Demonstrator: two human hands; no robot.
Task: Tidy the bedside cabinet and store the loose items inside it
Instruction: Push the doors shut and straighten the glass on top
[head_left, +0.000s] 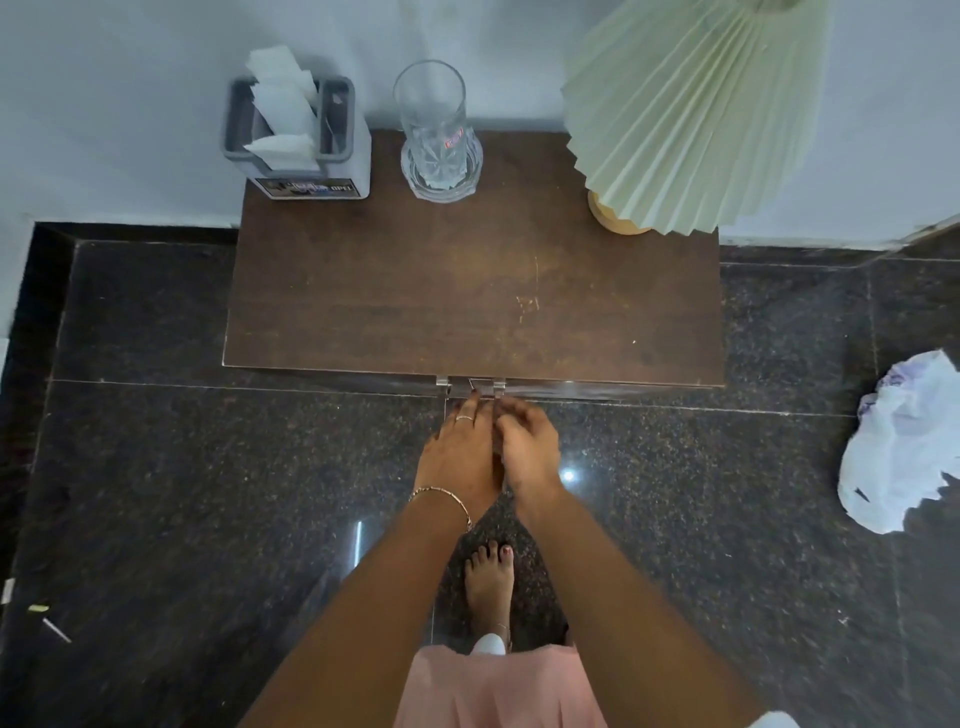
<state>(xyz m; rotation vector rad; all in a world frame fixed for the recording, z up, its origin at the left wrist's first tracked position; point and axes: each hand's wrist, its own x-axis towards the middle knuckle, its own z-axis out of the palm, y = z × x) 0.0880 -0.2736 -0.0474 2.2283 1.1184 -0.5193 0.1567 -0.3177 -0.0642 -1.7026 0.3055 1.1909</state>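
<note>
left grip (460, 452) and right grip (527, 447) meet at the clear handles (472, 387) of the cabinet (467, 301) — clasping or merely touching, cannot tell.

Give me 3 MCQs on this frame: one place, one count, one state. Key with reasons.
1. On the cabinet top, the lamp stands: A back right, B front left, C centre.
2. Things standing on the top: A one, B three, C five.
3. Both hands are: A at the front-edge handles, B lifting the glass, C flat on the top.
Key: 1 A, its shade overhangs that corner. 2 B, grey holder, glass, lamp. 3 A, left hand and right hand reach the clear handles.
</note>
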